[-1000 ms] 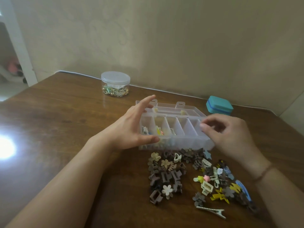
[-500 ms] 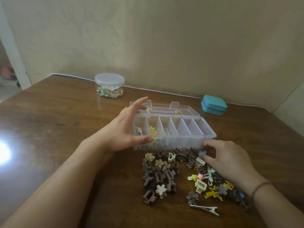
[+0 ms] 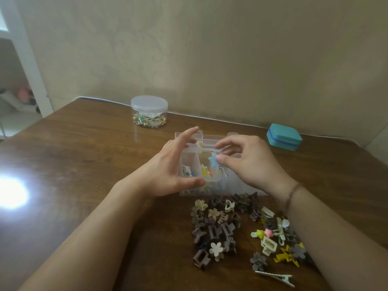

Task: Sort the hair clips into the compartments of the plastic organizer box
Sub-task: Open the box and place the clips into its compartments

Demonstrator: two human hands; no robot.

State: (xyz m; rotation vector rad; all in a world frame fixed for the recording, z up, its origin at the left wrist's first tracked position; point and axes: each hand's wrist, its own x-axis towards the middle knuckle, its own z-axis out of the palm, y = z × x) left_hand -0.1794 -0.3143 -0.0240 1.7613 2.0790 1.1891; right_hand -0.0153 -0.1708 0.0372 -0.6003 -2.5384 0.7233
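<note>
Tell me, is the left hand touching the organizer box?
Touching. The head view shows the left hand with its thumb pressed on the near wall of the organizer box.

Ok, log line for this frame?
left hand: steadies clear plastic organizer box | right hand: holds light-blue star hair clip above compartment

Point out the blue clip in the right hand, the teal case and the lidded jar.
blue clip [image 3: 213, 163], head view, visible blue body beside the fingertips
teal case [image 3: 283, 137], head view, lid top
lidded jar [image 3: 149, 103], head view, lid centre
</note>
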